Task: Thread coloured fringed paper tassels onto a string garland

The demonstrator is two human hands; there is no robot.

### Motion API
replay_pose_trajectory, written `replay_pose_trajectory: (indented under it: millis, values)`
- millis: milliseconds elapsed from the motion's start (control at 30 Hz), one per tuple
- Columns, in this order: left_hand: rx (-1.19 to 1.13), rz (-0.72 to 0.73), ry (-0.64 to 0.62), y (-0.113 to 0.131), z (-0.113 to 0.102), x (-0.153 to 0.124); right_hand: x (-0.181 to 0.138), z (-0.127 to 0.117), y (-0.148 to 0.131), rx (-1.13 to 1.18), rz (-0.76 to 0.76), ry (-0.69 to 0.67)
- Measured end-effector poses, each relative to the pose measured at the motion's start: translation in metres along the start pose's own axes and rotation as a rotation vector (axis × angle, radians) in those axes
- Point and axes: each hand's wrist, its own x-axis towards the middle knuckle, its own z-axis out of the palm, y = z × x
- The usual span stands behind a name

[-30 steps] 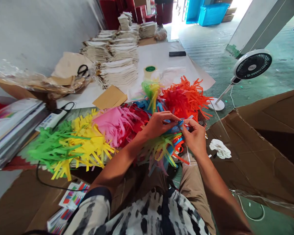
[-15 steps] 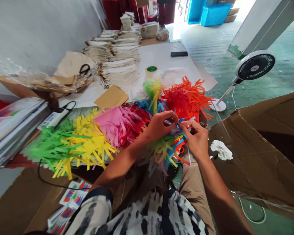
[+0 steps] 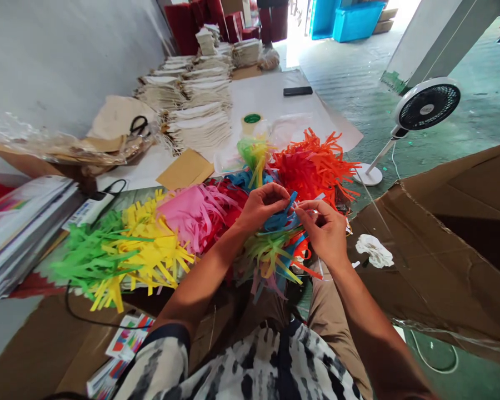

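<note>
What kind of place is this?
Probably a small craft or packing workshop: fringed paper in bright colours heaped at the worker's hands, many stacked pale bundles on the table, and a large cardboard box beside it.

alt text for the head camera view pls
A person's left hand and right hand meet at a blue strip, amid green, yellow, pink and orange-red fringed bundles. Behind lie pale stacks; a fan stands to the right.

Blue strip [image 3: 293, 198], grn fringe [image 3: 87, 250], yel fringe [image 3: 152, 239], pink fringe [image 3: 189, 211], blk/wht blotchy shirt [image 3: 250, 369]
</note>
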Motion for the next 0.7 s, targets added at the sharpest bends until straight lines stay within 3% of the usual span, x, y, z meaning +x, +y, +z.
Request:
replay_pose_trajectory:
  millis: [400,467,533,633,700]
  values:
    - [0.806,0.442,0.118,0.005,0.020,-0.017,0.000,0.003,0.005,-0.006,-0.081,0.052]
    - [0.874,0.425,0.148,0.007,0.021,-0.018,0.000,0.003,0.006,-0.005,-0.109,0.045]
    - [0.780,0.321,0.122,0.011,0.020,-0.016,0.001,0.002,0.006,0.011,-0.139,0.036]
    - [0.543,0.133,-0.058,0.016,0.013,-0.012,0.002,0.000,0.006,0.032,-0.203,0.033]
    - [0.476,0.080,-0.168,0.019,0.009,-0.010,0.003,-0.001,0.006,0.038,-0.246,0.041]
